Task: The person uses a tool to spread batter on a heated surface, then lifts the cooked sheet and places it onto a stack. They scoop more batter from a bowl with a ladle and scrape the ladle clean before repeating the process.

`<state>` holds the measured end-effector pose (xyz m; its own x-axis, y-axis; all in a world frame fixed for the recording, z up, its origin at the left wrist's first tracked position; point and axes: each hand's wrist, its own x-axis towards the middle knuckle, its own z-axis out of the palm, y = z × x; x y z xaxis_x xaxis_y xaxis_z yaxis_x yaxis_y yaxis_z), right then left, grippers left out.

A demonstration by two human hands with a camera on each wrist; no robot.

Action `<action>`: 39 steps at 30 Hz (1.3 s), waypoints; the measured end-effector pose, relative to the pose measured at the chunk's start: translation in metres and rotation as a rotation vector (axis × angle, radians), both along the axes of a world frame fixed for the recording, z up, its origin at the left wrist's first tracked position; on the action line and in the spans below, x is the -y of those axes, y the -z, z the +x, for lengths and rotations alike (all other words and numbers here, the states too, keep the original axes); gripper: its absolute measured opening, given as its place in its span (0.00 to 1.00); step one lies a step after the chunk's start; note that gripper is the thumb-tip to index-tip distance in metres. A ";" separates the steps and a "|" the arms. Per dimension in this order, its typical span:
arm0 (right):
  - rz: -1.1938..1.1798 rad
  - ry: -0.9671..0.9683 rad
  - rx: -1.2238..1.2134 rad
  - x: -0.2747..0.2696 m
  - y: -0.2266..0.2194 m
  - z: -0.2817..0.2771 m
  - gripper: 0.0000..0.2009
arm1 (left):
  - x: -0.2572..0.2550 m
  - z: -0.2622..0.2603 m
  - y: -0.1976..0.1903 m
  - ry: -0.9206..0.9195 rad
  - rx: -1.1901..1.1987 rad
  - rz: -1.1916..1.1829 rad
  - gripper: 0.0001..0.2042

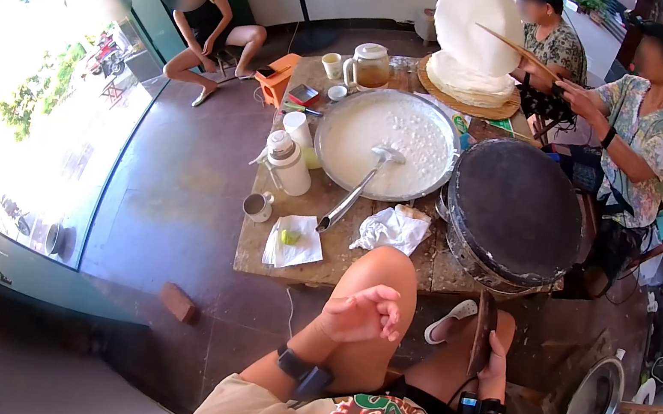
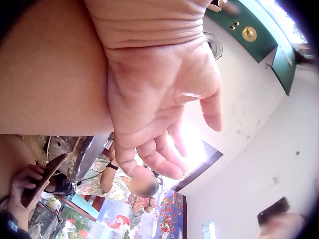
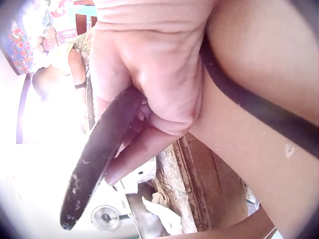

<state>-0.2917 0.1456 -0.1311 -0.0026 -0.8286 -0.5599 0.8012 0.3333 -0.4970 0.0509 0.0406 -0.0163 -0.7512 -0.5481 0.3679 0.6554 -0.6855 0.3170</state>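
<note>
My right hand [image 1: 494, 367] grips a flat, dark wooden scraper [image 1: 484, 335] beside my right thigh. In the right wrist view the scraper [image 3: 94, 159] is seen edge-on, pale flecks on its end, with thumb and fingers on either side. My left hand [image 1: 367, 310] hangs over my left thigh, fingers loosely bent and nothing in them; the left wrist view shows its bare palm [image 2: 159, 89]. Ahead of my right knee stands a round black griddle [image 1: 517, 210]. To its left, a wide metal basin [image 1: 317, 168] of white batter holds a ladle [image 1: 349, 197].
On the table [image 1: 257, 239] are a thermos [image 1: 289, 167], a metal cup [image 1: 258, 207], crumpled white cloth [image 1: 391, 230] and a glass pitcher [image 1: 370, 67]. Across the corner, a person lifts a thin round sheet [image 1: 477, 26] on a stick above a stack [image 1: 468, 81]. Behind my right side is a metal bowl [image 1: 593, 406].
</note>
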 end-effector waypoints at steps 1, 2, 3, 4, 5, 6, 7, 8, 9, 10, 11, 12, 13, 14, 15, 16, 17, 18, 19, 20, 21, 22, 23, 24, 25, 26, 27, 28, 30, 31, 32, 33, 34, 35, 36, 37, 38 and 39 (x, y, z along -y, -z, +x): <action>0.011 0.017 -0.008 0.001 -0.002 0.002 0.15 | 0.000 0.000 0.000 -0.001 0.006 0.001 0.29; 0.021 0.034 -0.016 0.002 -0.005 0.005 0.15 | -0.001 0.001 0.000 -0.003 0.011 0.001 0.29; 0.032 0.050 -0.024 0.003 -0.007 0.007 0.15 | -0.001 0.001 -0.001 -0.006 0.016 0.002 0.29; 0.023 0.044 -0.028 0.003 -0.008 0.007 0.15 | -0.001 0.001 -0.001 -0.007 0.017 0.001 0.29; 0.014 0.038 -0.031 0.003 -0.009 0.007 0.15 | -0.001 0.001 -0.001 -0.008 0.018 0.002 0.29; 0.005 0.032 -0.034 0.003 -0.009 0.007 0.15 | -0.002 0.001 -0.002 -0.009 0.018 0.002 0.29; 0.000 0.023 -0.025 0.003 -0.009 0.006 0.15 | -0.002 0.001 -0.002 -0.009 0.024 0.003 0.29; -0.006 0.014 -0.015 0.002 -0.008 0.005 0.15 | -0.002 0.001 -0.002 -0.009 0.029 0.004 0.29; -0.011 0.005 -0.005 0.002 -0.007 0.004 0.15 | -0.002 0.001 -0.002 -0.010 0.034 0.005 0.29; -0.010 0.008 0.005 0.001 -0.006 0.004 0.15 | -0.002 0.001 -0.002 -0.006 0.027 0.002 0.29; -0.009 0.011 0.015 0.001 -0.005 0.003 0.15 | -0.002 0.001 -0.001 -0.003 0.020 -0.001 0.29; -0.009 0.011 0.026 0.001 -0.004 0.003 0.15 | -0.001 0.001 -0.001 -0.002 0.014 -0.005 0.29; -0.002 0.029 0.012 0.000 -0.004 0.003 0.15 | -0.002 0.000 -0.001 0.006 0.010 -0.004 0.29; 0.003 0.041 0.000 0.000 -0.004 0.003 0.15 | -0.002 0.000 -0.001 0.008 0.009 -0.005 0.30; 0.007 0.046 -0.008 0.001 -0.004 0.004 0.15 | -0.001 0.000 -0.002 0.004 0.011 -0.007 0.30; -0.006 0.042 0.000 0.001 -0.004 0.004 0.15 | -0.001 0.001 -0.002 0.006 0.012 -0.010 0.30; -0.019 0.037 0.008 0.001 -0.004 0.004 0.15 | -0.001 0.001 -0.002 0.006 0.012 -0.013 0.30; -0.031 0.033 0.016 0.000 0.001 0.002 0.15 | -0.001 0.001 -0.002 0.008 0.011 -0.014 0.31; -0.104 -0.042 0.063 0.001 0.000 0.000 0.16 | -0.001 0.001 -0.002 0.011 0.003 -0.012 0.31; -0.098 -0.037 0.037 0.002 0.001 0.002 0.16 | -0.001 0.001 -0.002 0.008 0.009 -0.007 0.31; -0.092 -0.028 0.010 0.001 0.001 0.001 0.16 | -0.001 0.002 -0.002 0.008 0.013 -0.002 0.31; -0.087 -0.016 -0.019 0.002 -0.003 0.002 0.16 | -0.001 0.002 -0.002 0.012 0.016 0.004 0.31; -0.059 -0.001 -0.018 0.001 0.003 0.000 0.16 | -0.001 0.001 -0.002 0.012 0.007 0.000 0.31; -0.055 -0.005 -0.017 0.001 0.004 -0.001 0.16 | -0.001 0.001 -0.002 0.011 0.011 0.000 0.31; -0.050 -0.008 -0.017 0.001 0.003 -0.001 0.17 | -0.001 0.001 -0.003 0.011 0.014 0.001 0.31; -0.045 -0.011 -0.017 0.000 0.001 -0.001 0.17 | -0.001 0.001 -0.004 0.012 0.017 0.002 0.32; -0.057 -0.023 -0.014 0.000 0.001 -0.001 0.17 | -0.001 0.001 -0.004 0.013 0.012 0.000 0.32; -0.070 -0.036 -0.011 0.000 0.001 -0.002 0.17 | -0.001 0.001 -0.004 0.014 0.007 -0.001 0.32; -0.072 -0.040 -0.015 0.001 0.001 -0.002 0.17 | -0.001 0.001 -0.004 0.015 0.006 0.002 0.32; -0.061 -0.032 -0.022 0.002 -0.002 0.001 0.16 | -0.001 0.001 -0.004 0.016 0.009 0.007 0.32; -0.051 -0.024 -0.029 0.002 -0.005 0.003 0.16 | -0.001 0.001 -0.004 0.017 0.012 0.011 0.33; -0.025 0.003 -0.051 0.003 -0.007 0.006 0.15 | -0.001 0.001 -0.003 0.018 0.013 0.012 0.33; 0.001 0.031 -0.072 0.005 -0.017 0.014 0.15 | -0.001 0.001 -0.003 0.020 0.015 0.012 0.32; 0.027 0.059 -0.094 0.007 -0.022 0.018 0.14 | -0.001 0.001 -0.003 0.022 0.016 0.013 0.32; 0.019 0.052 -0.095 0.007 -0.020 0.016 0.14 | -0.001 0.001 -0.003 0.022 0.016 0.012 0.32; 0.012 0.046 -0.096 0.007 -0.018 0.015 0.14 | -0.001 0.001 -0.002 0.022 0.017 0.011 0.32; 0.004 0.040 -0.097 0.006 -0.016 0.014 0.14 | -0.001 0.001 -0.002 0.023 0.017 0.011 0.32; 0.007 0.051 -0.089 0.006 -0.014 0.013 0.14 | -0.001 0.001 -0.002 0.023 0.018 0.009 0.32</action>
<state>-0.2786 0.1394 -0.1173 -0.0944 -0.8223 -0.5612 0.7698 0.2972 -0.5649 0.0514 0.0411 -0.0138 -0.7702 -0.5337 0.3492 0.6335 -0.7032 0.3227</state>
